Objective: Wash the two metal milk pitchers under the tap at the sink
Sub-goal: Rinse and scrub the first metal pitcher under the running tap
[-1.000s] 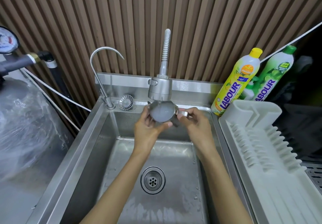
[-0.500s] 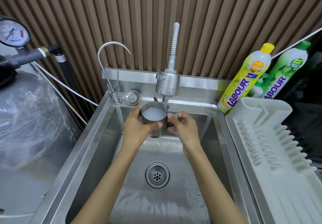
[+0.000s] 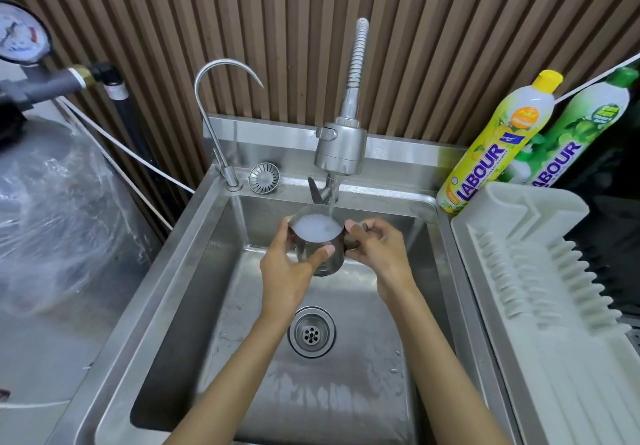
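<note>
Both hands hold one pitcher [image 3: 317,247] under the tap [image 3: 341,148]: left hand [image 3: 287,269] wraps its body, right hand [image 3: 375,247] pinches the handle. Nearly full, it could overflow or slip from wet fingers.

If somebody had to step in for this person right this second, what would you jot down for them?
Left hand: grips the body of the pitcher.
Right hand: grips the same pitcher at its handle side.
Pitcher: upright over the sink, under the spray head; water runs into it, and it holds cloudy, foamy water.
Done: this pitcher is being filled for a rinse.
Left: tip it out, finish washing it, then wash the second pitcher, which is not in view. A white drying rack stands right of the sink.
</note>
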Action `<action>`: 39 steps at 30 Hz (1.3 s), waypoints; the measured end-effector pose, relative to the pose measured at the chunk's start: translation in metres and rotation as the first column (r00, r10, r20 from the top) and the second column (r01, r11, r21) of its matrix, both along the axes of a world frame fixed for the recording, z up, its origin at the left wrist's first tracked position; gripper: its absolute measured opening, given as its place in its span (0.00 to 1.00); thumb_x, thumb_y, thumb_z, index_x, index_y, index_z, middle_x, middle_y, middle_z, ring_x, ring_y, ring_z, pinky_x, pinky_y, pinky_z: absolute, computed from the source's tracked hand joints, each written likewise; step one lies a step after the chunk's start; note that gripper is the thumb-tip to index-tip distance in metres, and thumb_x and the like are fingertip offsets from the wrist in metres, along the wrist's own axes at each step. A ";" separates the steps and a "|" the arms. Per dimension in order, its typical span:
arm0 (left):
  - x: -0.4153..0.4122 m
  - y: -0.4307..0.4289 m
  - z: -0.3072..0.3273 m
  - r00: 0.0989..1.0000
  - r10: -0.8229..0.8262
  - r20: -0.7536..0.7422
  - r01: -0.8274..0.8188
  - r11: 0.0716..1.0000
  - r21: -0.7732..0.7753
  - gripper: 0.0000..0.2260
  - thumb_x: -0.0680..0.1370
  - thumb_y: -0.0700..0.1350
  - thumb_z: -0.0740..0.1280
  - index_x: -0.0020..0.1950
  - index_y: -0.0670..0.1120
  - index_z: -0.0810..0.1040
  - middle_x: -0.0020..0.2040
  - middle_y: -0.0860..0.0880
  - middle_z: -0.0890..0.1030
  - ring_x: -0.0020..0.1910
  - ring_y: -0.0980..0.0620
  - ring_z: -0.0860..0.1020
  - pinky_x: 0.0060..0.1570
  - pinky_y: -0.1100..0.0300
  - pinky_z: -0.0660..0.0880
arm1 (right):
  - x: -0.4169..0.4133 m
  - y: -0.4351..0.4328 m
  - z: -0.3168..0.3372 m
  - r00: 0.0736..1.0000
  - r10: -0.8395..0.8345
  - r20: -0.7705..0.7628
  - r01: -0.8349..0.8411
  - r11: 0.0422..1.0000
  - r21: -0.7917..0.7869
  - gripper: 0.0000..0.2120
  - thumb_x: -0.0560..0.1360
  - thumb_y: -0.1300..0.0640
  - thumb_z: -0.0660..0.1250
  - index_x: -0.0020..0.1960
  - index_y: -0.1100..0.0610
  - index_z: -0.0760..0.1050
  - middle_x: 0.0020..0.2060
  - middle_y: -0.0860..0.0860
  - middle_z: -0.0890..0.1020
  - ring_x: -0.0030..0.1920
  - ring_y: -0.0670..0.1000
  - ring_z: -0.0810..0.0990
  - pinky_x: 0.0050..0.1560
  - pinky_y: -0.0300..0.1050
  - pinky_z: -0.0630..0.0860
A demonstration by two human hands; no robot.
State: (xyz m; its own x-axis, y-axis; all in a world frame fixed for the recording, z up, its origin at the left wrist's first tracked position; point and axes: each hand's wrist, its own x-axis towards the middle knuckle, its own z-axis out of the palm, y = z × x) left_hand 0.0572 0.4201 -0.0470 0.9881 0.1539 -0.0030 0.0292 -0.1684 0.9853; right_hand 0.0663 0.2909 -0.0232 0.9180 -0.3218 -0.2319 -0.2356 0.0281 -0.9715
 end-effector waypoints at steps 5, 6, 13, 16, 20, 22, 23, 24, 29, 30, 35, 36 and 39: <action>0.010 0.007 -0.009 0.976 -0.172 -0.134 0.149 0.975 -0.166 0.22 0.69 0.41 0.75 0.60 0.51 0.74 0.52 0.54 0.82 0.54 0.59 0.78 0.47 0.71 0.72 | 0.004 -0.001 0.001 1.000 -0.016 0.016 0.020 0.962 -0.273 0.11 0.70 0.55 0.72 0.34 0.55 0.72 0.37 0.57 0.81 0.42 0.59 0.81 0.53 0.60 0.77; 0.012 0.009 -0.011 0.958 -0.214 -0.188 0.178 0.965 -0.191 0.20 0.70 0.38 0.73 0.60 0.50 0.75 0.51 0.54 0.81 0.52 0.58 0.78 0.46 0.71 0.73 | 0.005 0.000 0.002 1.000 -0.010 0.021 0.017 0.932 -0.362 0.10 0.70 0.55 0.72 0.35 0.55 0.73 0.39 0.56 0.82 0.44 0.58 0.81 0.54 0.57 0.77; 0.049 0.011 -0.032 0.816 -0.305 -0.492 0.128 0.924 -0.360 0.16 0.75 0.27 0.56 0.62 0.32 0.71 0.57 0.38 0.76 0.49 0.46 0.77 0.50 0.63 0.75 | 0.015 0.022 0.001 0.985 0.175 0.006 -0.085 0.510 -0.856 0.09 0.77 0.58 0.63 0.53 0.63 0.73 0.48 0.61 0.81 0.50 0.63 0.78 0.43 0.47 0.65; 0.062 0.007 -0.044 0.801 -0.248 -0.545 0.131 0.961 -0.245 0.18 0.75 0.29 0.56 0.65 0.32 0.69 0.53 0.39 0.76 0.45 0.45 0.75 0.42 0.59 0.73 | 0.025 0.028 -0.005 0.973 0.230 -0.012 -0.101 0.382 -0.918 0.11 0.77 0.62 0.61 0.57 0.66 0.71 0.51 0.63 0.80 0.53 0.64 0.76 0.50 0.51 0.69; 0.067 0.008 -0.047 0.790 -0.172 -0.588 0.161 0.984 -0.071 0.09 0.76 0.34 0.60 0.55 0.42 0.71 0.45 0.45 0.71 0.35 0.53 0.66 0.34 0.60 0.63 | 0.033 0.031 -0.012 0.956 0.286 -0.068 -0.147 0.267 -0.953 0.14 0.76 0.67 0.60 0.61 0.67 0.69 0.56 0.64 0.77 0.59 0.62 0.73 0.56 0.50 0.70; 0.069 0.012 -0.050 0.783 -0.174 -0.597 0.166 0.984 -0.069 0.06 0.76 0.34 0.61 0.51 0.42 0.71 0.48 0.44 0.69 0.39 0.50 0.66 0.34 0.61 0.61 | 0.035 0.031 -0.014 0.951 0.298 -0.083 -0.165 0.261 -0.951 0.15 0.76 0.66 0.61 0.63 0.66 0.68 0.58 0.63 0.75 0.61 0.61 0.72 0.55 0.49 0.71; 0.069 0.013 -0.051 0.777 -0.180 -0.603 0.172 0.982 -0.072 0.05 0.76 0.34 0.61 0.50 0.42 0.71 0.48 0.44 0.69 0.42 0.48 0.66 0.34 0.61 0.61 | 0.036 0.031 -0.015 0.951 0.297 -0.084 -0.169 0.272 -0.947 0.15 0.77 0.66 0.61 0.63 0.66 0.68 0.59 0.63 0.74 0.61 0.61 0.72 0.53 0.49 0.72; 0.069 0.013 -0.051 0.771 -0.187 -0.609 0.178 0.981 -0.077 0.05 0.76 0.35 0.62 0.50 0.42 0.71 0.48 0.44 0.69 0.45 0.48 0.66 0.34 0.62 0.61 | 0.036 0.030 -0.016 0.953 0.293 -0.078 -0.163 0.279 -0.946 0.15 0.77 0.66 0.61 0.63 0.66 0.68 0.59 0.63 0.74 0.61 0.61 0.73 0.50 0.50 0.73; 0.070 0.010 -0.049 0.773 -0.235 -0.589 0.209 0.971 -0.114 0.07 0.77 0.36 0.63 0.52 0.44 0.73 0.51 0.46 0.72 0.50 0.49 0.68 0.47 0.59 0.67 | 0.037 0.029 -0.029 0.949 0.315 0.022 -0.062 0.254 -0.965 0.18 0.71 0.74 0.63 0.60 0.68 0.71 0.54 0.63 0.75 0.57 0.63 0.77 0.39 0.51 0.75; 0.070 0.009 -0.048 0.768 -0.252 -0.589 0.221 0.967 -0.125 0.07 0.77 0.36 0.63 0.53 0.45 0.73 0.52 0.46 0.73 0.51 0.49 0.69 0.50 0.59 0.67 | 0.037 0.028 -0.031 0.940 0.337 0.061 -0.027 0.251 -0.968 0.18 0.67 0.76 0.66 0.56 0.69 0.73 0.51 0.63 0.77 0.53 0.64 0.79 0.35 0.50 0.76; 0.064 0.000 -0.042 0.731 -0.353 -0.583 0.297 0.935 -0.195 0.08 0.77 0.37 0.64 0.54 0.46 0.72 0.54 0.45 0.74 0.53 0.50 0.72 0.54 0.58 0.68 | 0.038 0.018 -0.030 0.897 0.398 0.190 0.086 0.265 -0.960 0.19 0.53 0.81 0.69 0.42 0.68 0.76 0.42 0.64 0.79 0.42 0.66 0.82 0.23 0.44 0.72; 0.063 -0.001 -0.041 0.729 -0.366 -0.578 0.304 0.930 -0.206 0.07 0.77 0.37 0.64 0.53 0.46 0.73 0.53 0.46 0.74 0.52 0.50 0.72 0.54 0.58 0.68 | 0.038 0.014 -0.029 0.896 0.399 0.193 0.083 0.277 -0.957 0.17 0.55 0.80 0.68 0.41 0.67 0.75 0.43 0.64 0.79 0.43 0.66 0.82 0.24 0.43 0.70; 0.059 -0.005 -0.037 0.735 -0.392 -0.554 0.310 0.920 -0.240 0.08 0.76 0.36 0.65 0.51 0.47 0.73 0.51 0.46 0.75 0.51 0.51 0.73 0.51 0.59 0.69 | 0.039 -0.001 -0.029 0.907 0.342 0.247 0.096 0.401 -0.911 0.06 0.68 0.73 0.65 0.42 0.66 0.73 0.48 0.60 0.77 0.40 0.62 0.77 0.30 0.46 0.69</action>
